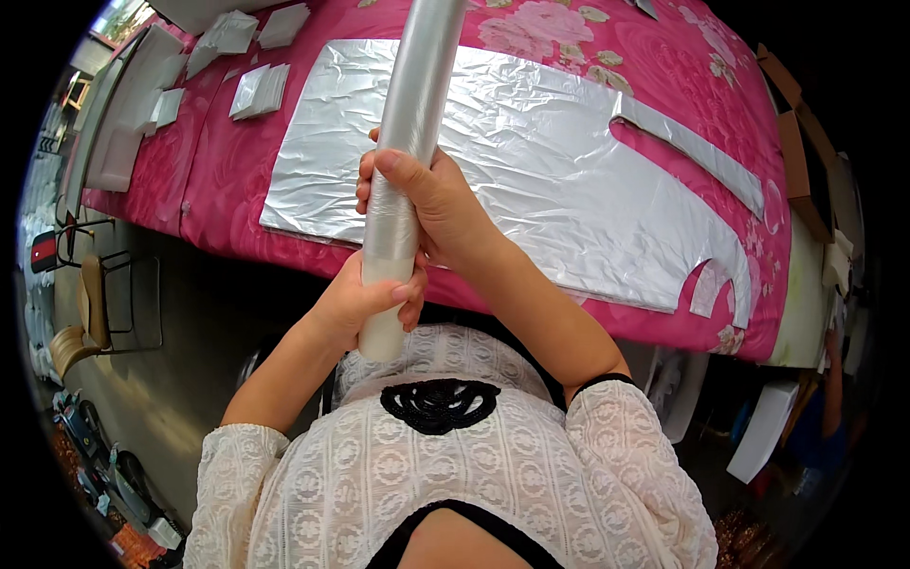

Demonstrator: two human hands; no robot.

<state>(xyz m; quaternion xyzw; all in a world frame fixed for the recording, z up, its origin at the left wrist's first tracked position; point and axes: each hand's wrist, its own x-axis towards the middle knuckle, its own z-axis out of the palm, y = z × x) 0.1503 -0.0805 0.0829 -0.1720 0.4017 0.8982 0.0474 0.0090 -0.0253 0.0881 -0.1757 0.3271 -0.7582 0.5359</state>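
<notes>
A long roll of clear plastic film (417, 85) stands tilted in front of me, its top running out of the picture. My left hand (379, 296) is closed around its lower end, where a pale bare core (381, 337) sticks out. Higher up, my right hand (417, 194) wraps round the film itself, thumb across the front. Beyond the roll, a stack of silvery plastic apron-shaped sheets (531, 161) lies flat on the table, with a strap loop and a curved cut-out at its right end.
A pink flowered cloth covers the table (227, 180). Several small folded silvery packets (259, 92) lie at the back left, near a clear-sided box (123, 114). A cardboard box (806, 171) stands at the right. A chair (90, 303) is on the floor at left.
</notes>
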